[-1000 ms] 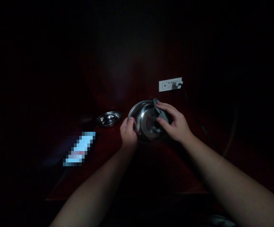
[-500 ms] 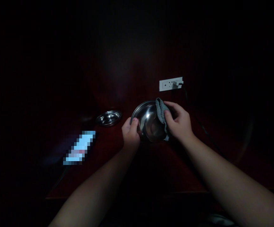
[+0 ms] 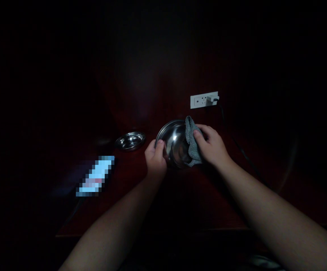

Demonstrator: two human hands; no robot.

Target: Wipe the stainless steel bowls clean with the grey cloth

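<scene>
A shiny metal bowl is held tilted above the dark red table, its inside facing me. My left hand grips its left rim, thumb on the inner side and fingers hidden behind. On the right side, my right hand is closed on a grey checked cloth, which is folded over the bowl's right rim. The cloth covers that part of the rim, and some of the right fingers are out of sight behind it.
A second, shallow metal dish rests on the table at the left. Nearer me lies a lit, pixelated phone-like screen. A white socket plate with a plug and dark cable is at the back right.
My right hand and the cloth have shifted slightly left, and the cloth's lower edge now reaches further across the bowl. My left hand and the bowl have hardly moved.
</scene>
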